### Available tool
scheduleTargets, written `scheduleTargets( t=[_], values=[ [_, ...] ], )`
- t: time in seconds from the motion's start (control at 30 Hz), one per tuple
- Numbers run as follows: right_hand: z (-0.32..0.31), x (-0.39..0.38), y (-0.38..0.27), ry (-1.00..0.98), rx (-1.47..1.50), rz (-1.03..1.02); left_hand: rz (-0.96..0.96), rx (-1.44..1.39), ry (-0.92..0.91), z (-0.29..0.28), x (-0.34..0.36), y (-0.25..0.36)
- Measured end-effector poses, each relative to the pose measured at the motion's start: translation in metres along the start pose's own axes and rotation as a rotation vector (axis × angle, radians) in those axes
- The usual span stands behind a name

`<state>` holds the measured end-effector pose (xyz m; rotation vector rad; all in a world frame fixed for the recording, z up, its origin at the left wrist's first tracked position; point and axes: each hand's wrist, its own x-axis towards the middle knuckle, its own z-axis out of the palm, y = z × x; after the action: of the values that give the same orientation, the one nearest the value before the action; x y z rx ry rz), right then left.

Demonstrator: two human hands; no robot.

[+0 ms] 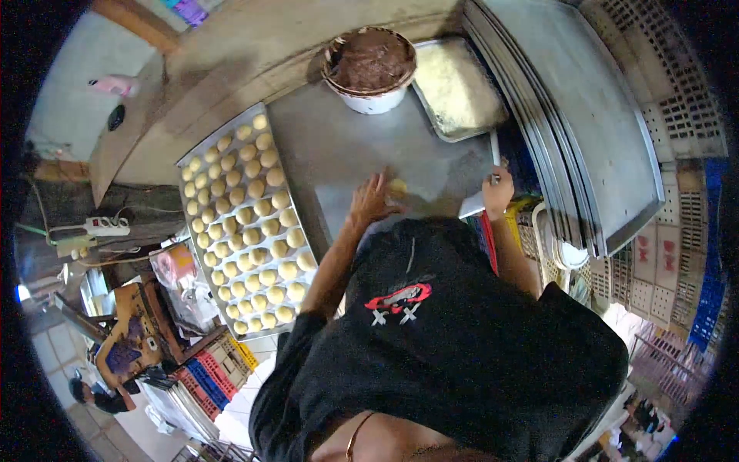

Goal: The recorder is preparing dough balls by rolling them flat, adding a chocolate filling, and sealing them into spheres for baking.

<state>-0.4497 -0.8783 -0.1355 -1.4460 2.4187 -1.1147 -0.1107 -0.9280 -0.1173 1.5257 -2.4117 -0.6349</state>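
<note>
My left hand (373,202) lies on the metal work surface (308,138) with fingers apart, beside a small yellow dough piece (398,187). At the surface's right side, my right hand (497,187) is closed on a slim white tool (495,146), whose exact kind I cannot make out. A tray (274,114) at the left holds rows of several round dough balls (254,185). At the back stands a white tub (362,102) heaped with brown filling (368,58). To its right is a metal pan (458,88) with a pale layer in it.
Stacked metal trays (596,123) border the right, with plastic crates (704,262) beyond. A power strip (106,226), a wooden machine (131,339) and coloured crates (208,383) are at the left. Another person (100,396) is in the lower left background.
</note>
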Motion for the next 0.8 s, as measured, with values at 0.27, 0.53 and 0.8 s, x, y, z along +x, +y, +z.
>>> scheduleTargets(
  t=[0.27, 0.53, 0.8],
  values=[
    [-0.021, -0.032, 0.01, -0.202, -0.313, 0.138, -0.305, -1.134, 0.062, -0.006, 0.078, -0.043],
    [-0.023, -0.03, 0.015, -0.154, -0.362, 0.31, -0.37, -1.574, 0.122, -0.033, 0.145, -0.058],
    [-0.016, -0.036, 0.044, -0.244, -0.247, 0.144, -0.063, -0.189, 0.038, -0.009, 0.051, -0.066]
  ],
)
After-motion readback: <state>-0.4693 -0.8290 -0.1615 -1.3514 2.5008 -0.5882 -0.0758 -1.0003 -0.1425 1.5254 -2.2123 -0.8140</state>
